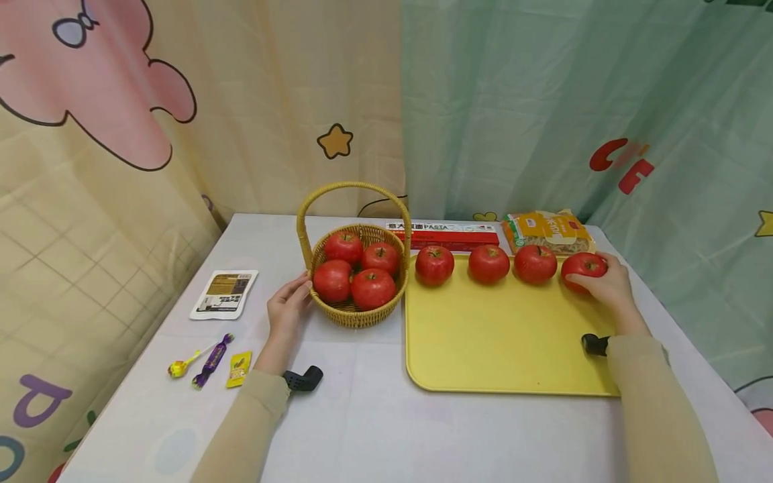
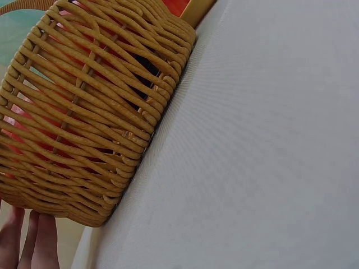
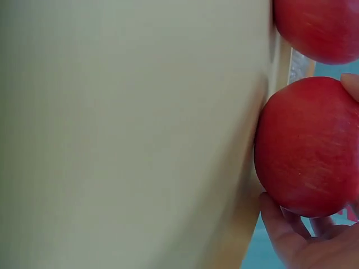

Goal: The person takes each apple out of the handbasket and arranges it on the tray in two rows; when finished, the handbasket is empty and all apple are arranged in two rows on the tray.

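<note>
**Apple gripped at tray's far right corner**

Head view: right hand (image 1: 606, 285) curled round a red apple (image 1: 582, 267) at 1 o'clock on the yellow tray (image 1: 501, 342), last of four in a row. Left hand (image 1: 290, 305), fingers relaxed, touching the wicker basket (image 1: 359, 312) at its 9 o'clock.

Left wrist: fingertips (image 2: 33, 241) under basket weave.

Right wrist: apple cupped from below. Likely firm, smooth, slightly slippery, bruisable; best held round the widest part.
</note>
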`<state>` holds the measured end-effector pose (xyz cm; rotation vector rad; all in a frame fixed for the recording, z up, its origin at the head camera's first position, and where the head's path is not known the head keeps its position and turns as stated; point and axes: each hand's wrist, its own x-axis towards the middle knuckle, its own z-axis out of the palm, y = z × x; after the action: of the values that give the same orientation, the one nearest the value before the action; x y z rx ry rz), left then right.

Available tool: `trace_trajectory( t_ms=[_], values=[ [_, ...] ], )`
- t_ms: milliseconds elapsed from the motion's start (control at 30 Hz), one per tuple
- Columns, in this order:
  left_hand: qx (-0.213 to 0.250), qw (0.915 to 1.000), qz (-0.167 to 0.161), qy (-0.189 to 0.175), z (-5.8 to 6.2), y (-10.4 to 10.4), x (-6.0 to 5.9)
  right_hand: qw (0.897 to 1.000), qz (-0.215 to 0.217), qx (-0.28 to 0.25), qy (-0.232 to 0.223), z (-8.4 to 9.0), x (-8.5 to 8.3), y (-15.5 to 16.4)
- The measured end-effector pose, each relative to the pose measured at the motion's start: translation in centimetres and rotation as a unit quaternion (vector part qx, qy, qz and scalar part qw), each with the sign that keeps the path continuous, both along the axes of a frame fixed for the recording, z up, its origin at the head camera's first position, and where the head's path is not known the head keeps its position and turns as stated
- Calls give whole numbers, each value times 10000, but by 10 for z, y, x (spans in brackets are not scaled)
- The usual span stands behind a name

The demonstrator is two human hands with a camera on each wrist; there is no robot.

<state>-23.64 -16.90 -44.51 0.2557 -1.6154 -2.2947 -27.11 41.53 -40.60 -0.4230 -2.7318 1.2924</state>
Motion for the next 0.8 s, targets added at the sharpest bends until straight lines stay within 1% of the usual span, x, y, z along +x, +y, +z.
trace_trajectory(
  t_ms=[100, 200, 300, 433, 567, 633, 700, 767, 800],
  values=[
    [25, 10000, -4, -7, 0, 0, -1, 9998, -112, -125, -79, -1, -6, 2],
    [50, 10000, 16, -4, 0, 1, -1, 9990, -250, -373, -3, -2, -11, 1],
    [73, 10000, 52, -8, 0, 1, -1, 9982, -291, -521, 103, -3, -14, 0],
    [45, 9999, 62, -71, -1, 1, -2, 9991, -114, -385, 167, -3, -13, -1],
    [39, 9999, 39, -89, -2, 1, -1, 9998, 71, -185, 89, -1, -10, 0],
    [41, 9999, 33, -90, -2, 1, -1, 9996, -19, -275, -29, 3, -8, 0],
    [37, 10000, 26, -88, -2, 1, -1, 9987, -216, -444, -94, 11, -5, -1],
    [5, 10000, 13, -90, -2, 1, 0, 9964, -494, -692, -29, 23, -1, -6],
    [-23, 10000, 5, -87, -1, 1, 0, 9932, -703, -921, 74, 31, 1, -11]
  ],
)
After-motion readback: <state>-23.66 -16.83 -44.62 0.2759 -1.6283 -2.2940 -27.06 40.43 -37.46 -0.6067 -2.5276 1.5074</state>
